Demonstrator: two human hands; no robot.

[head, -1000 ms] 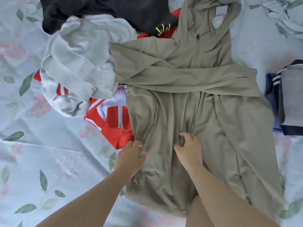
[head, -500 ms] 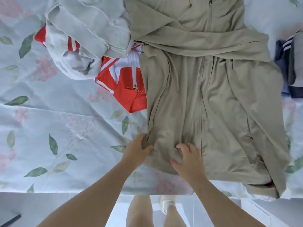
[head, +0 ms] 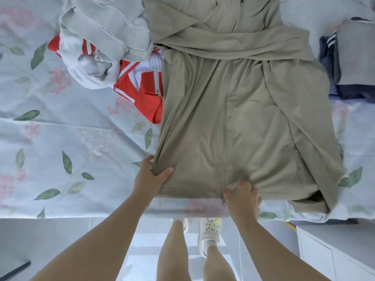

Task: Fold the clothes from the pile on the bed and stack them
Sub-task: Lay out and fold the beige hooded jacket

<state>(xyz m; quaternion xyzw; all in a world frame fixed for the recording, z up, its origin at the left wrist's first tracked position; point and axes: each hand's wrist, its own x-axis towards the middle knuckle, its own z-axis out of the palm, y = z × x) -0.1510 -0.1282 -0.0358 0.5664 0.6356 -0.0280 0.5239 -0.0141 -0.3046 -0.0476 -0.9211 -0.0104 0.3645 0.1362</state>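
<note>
Both hands pinch the khaki jacket's (head: 233, 118) hem: left hand (head: 150, 177) at its corner, right hand (head: 241, 196) by the zipper. Jacket's length runs straight away from them, so folding probably goes upward.

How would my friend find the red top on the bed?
On the flowery bed sheet, find the big khaki jacket in the middle. Beside its left edge, half under the grey sweatshirt, lies the red top: the only bright red garment, with white stripes and a zip.

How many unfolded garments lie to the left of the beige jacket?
2. A grey sweatshirt lies bunched at the top left; a red-and-white zip jacket lies partly under it, against the beige jacket. Others may be hidden beneath.
</note>
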